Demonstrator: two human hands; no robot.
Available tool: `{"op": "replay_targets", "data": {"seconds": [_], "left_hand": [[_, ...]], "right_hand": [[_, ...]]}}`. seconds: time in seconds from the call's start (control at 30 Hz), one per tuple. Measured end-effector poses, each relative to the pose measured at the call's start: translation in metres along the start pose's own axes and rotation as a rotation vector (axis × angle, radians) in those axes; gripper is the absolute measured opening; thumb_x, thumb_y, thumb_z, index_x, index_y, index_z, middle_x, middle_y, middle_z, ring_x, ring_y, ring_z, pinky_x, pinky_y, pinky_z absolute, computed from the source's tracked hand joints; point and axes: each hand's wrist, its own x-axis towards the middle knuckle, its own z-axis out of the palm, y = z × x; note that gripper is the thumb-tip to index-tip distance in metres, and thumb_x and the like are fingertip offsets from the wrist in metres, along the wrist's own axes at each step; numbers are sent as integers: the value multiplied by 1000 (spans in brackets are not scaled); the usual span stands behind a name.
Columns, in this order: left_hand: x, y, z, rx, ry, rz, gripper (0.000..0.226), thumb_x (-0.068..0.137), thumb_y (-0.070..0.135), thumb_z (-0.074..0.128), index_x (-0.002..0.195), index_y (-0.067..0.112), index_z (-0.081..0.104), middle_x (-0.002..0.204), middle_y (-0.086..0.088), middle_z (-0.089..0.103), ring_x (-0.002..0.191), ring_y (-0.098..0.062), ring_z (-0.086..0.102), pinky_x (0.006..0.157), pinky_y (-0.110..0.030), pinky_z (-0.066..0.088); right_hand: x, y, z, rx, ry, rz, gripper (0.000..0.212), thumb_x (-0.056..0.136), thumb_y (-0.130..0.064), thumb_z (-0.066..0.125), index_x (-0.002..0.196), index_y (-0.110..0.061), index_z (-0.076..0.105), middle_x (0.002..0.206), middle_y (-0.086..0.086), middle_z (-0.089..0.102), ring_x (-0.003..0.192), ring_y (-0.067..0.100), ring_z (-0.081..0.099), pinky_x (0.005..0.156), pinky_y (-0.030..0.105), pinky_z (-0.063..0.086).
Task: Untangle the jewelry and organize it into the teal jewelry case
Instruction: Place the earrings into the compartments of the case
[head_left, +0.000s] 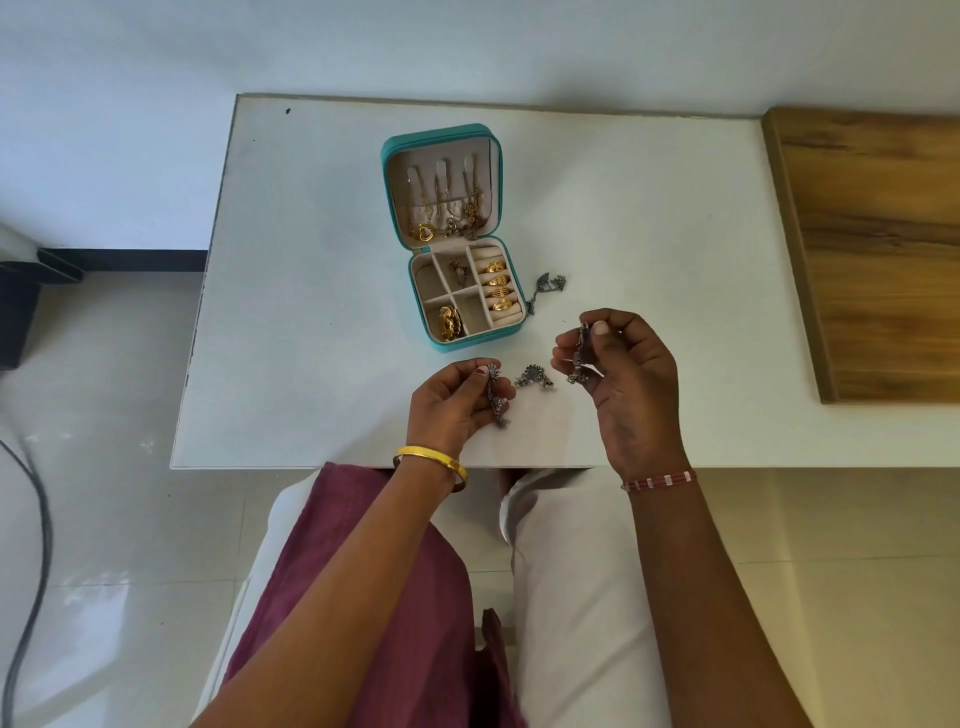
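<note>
Open teal case (452, 236) sits mid-table, gold pieces inside | your left hand (452, 402) pinches a silver earring (496, 395) | loose earring (535, 376) lies between | your right hand (621, 364) pinches another silver piece (579, 356) | chain (548, 288) beside case.

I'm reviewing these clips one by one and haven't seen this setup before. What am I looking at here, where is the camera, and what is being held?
There is no machine: a person works with bare hands, filmed by a camera worn on the head, looking down. On the white table stands an open teal jewelry case with gold chains in its lid and gold rings in its tray. The left hand pinches one dark silver earring; the right hand pinches another silver piece. Two more silver pieces lie loose: one between the hands, one beside the case.
</note>
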Motion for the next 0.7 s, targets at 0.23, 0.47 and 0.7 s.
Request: {"op": "replay_targets", "data": {"seconds": [0.23, 0.47, 0.7], "left_hand": [[-10, 9, 9, -3, 28, 57, 16, 89, 7, 51, 87, 13, 65, 67, 0, 69, 75, -18, 65, 77, -29, 56], [-13, 26, 12, -16, 91, 151, 15, 86, 2, 56, 82, 12, 67, 68, 2, 70, 69, -16, 66, 73, -27, 58], [1, 67, 5, 41, 187, 270, 16, 85, 4, 59, 99, 3, 66, 89, -13, 66, 82, -26, 64, 83, -39, 54]], "right_hand": [[-6, 4, 8, -161, -15, 11, 17, 91, -3, 50, 90, -16, 62, 85, 6, 68, 84, 19, 67, 83, 33, 55], [-8, 1, 29, -328, -81, -66, 11, 87, -3, 58, 97, -6, 63, 94, 11, 68, 84, 12, 67, 70, 15, 53], [14, -8, 71, -463, -117, -223, 9, 85, -7, 62, 87, -15, 63, 87, 5, 67, 87, 21, 67, 78, 31, 56]]}}
